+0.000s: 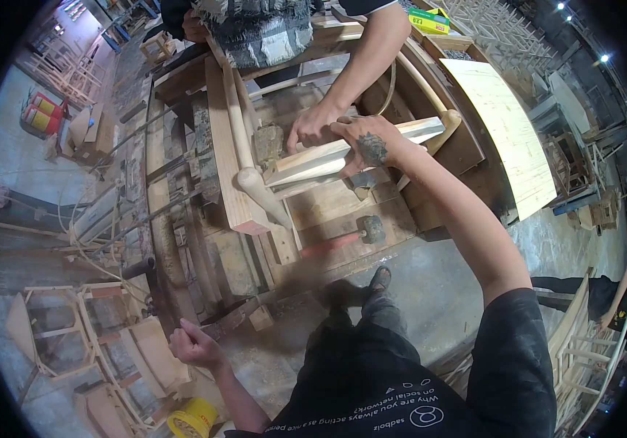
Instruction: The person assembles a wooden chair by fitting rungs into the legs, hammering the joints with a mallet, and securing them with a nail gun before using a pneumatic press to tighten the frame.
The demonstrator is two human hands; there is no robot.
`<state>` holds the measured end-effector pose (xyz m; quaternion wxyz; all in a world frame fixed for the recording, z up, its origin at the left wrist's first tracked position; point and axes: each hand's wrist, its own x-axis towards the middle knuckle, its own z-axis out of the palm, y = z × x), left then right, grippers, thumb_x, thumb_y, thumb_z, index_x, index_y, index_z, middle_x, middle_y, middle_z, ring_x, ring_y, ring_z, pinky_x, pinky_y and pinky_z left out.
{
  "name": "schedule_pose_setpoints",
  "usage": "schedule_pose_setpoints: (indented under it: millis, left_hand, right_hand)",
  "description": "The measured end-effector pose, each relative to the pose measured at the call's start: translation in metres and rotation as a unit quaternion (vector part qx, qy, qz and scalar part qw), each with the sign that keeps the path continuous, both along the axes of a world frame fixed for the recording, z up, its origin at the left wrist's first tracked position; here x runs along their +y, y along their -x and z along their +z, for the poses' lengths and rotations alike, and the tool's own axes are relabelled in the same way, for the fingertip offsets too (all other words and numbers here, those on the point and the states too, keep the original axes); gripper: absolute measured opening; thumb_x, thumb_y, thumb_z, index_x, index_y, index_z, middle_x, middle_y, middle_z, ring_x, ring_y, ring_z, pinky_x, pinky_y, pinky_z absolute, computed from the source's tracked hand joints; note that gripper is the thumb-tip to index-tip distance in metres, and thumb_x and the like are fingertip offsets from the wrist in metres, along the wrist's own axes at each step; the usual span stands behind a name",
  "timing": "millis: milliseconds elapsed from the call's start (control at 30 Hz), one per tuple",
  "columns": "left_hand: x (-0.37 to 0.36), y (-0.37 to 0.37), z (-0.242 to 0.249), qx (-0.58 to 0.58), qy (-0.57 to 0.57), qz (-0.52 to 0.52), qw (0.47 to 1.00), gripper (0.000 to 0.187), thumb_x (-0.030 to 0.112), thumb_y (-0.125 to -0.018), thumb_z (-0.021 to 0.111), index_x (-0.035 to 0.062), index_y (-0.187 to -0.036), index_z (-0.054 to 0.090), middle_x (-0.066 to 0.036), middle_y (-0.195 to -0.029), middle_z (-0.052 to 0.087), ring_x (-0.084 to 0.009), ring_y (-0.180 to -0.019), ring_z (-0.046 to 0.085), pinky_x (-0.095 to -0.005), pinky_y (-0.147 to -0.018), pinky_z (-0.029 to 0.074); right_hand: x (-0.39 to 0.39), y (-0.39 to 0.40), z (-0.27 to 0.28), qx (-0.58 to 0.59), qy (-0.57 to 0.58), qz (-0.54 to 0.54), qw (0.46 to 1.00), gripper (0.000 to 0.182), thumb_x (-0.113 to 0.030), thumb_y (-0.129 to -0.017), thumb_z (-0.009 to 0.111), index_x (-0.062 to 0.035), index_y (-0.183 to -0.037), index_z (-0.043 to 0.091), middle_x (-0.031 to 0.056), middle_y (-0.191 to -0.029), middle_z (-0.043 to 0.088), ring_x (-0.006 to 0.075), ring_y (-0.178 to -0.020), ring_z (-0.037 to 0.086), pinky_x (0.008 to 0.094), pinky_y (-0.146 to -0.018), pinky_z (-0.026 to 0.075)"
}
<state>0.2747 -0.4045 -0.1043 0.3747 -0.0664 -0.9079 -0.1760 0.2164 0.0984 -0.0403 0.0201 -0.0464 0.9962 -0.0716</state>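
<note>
My right hand (372,144), tattooed on its back, lies over a pale wooden rail (313,164) of a chair-like frame, its fingers curled around the far edge. The rail runs between a rounded wooden leg (259,191) and a corner at the right. My left hand (195,346) is curled low at the left, beside a dark metal bar of the clamping bench (171,255); whether anything is inside it is hidden. Another person's hand (316,125) touches the rail just beside my right fingers. Below the rail lies a mallet (372,229) with a red handle (332,244).
A curved plywood panel (503,131) leans at the right. Wooden frames (72,321) and a yellow bucket (193,417) stand on the floor at the lower left. A green-yellow box (429,20) sits at the back. Another person stands at the far right.
</note>
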Motion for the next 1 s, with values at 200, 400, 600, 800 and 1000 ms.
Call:
schedule_pose_setpoints:
  millis: [200, 400, 600, 800, 1000]
  left_hand:
    - [0.001, 0.0, 0.002, -0.001, 0.003, -0.009, 1.0, 0.043, 0.005, -0.094, 0.063, 0.0035, -0.058, 0.04, -0.009, -0.055, 0.038, -0.028, -0.054, 0.041, -0.043, -0.059, 0.032]
    - [0.088, 0.011, 0.053, 0.023, 0.012, -0.201, 0.979, 0.03, 0.008, -0.09, 0.068, 0.007, -0.067, 0.049, -0.008, -0.067, 0.049, -0.0286, -0.067, 0.051, -0.0445, -0.069, 0.037]
    - [0.254, 0.053, 0.092, -0.039, 0.046, -0.426, 0.903, 0.029, 0.012, -0.085, 0.074, 0.0058, -0.112, 0.064, -0.014, -0.104, 0.061, -0.0342, -0.102, 0.059, -0.0444, -0.09, 0.044]
    - [0.332, 0.097, 0.059, -0.047, 0.135, -0.483, 0.864, 0.036, 0.019, -0.088, 0.07, 0.0028, -0.118, 0.06, -0.013, -0.107, 0.061, -0.0322, -0.103, 0.058, -0.0445, -0.09, 0.044]
    - [0.338, 0.099, 0.045, -0.068, 0.136, -0.48, 0.864, 0.041, 0.019, -0.082, 0.077, 0.0038, -0.117, 0.063, -0.013, -0.1, 0.06, -0.0335, -0.097, 0.057, -0.0453, -0.085, 0.043]
  right_hand:
    - [0.001, -0.003, 0.001, 0.026, 0.002, 0.029, 0.999, 0.074, -0.05, -0.06, 0.086, -0.0054, -0.111, 0.057, 0.0121, -0.103, 0.065, 0.0346, -0.096, 0.068, 0.047, -0.079, 0.056]
    - [-0.001, 0.0, 0.01, -0.061, -0.005, -0.007, 0.998, 0.077, -0.05, -0.062, 0.084, -0.0107, -0.124, 0.061, 0.0094, -0.122, 0.063, 0.0305, -0.11, 0.067, 0.0456, -0.09, 0.055]
    - [0.003, 0.003, 0.003, -0.048, 0.02, -0.004, 0.999, 0.079, -0.051, -0.061, 0.087, -0.0111, -0.124, 0.061, 0.0134, -0.117, 0.067, 0.0339, -0.107, 0.068, 0.046, -0.089, 0.055]
    - [0.002, 0.0, 0.001, -0.049, -0.023, -0.013, 0.998, 0.097, -0.049, -0.054, 0.092, -0.0126, -0.136, 0.055, 0.0142, -0.143, 0.052, 0.0329, -0.14, 0.043, 0.0535, -0.111, 0.036]
    - [-0.006, -0.128, -0.044, 0.331, 0.156, -0.167, 0.916, 0.059, -0.032, -0.076, 0.081, -0.0101, -0.125, 0.056, 0.0107, -0.115, 0.056, 0.0319, -0.118, 0.054, 0.0494, -0.099, 0.042]
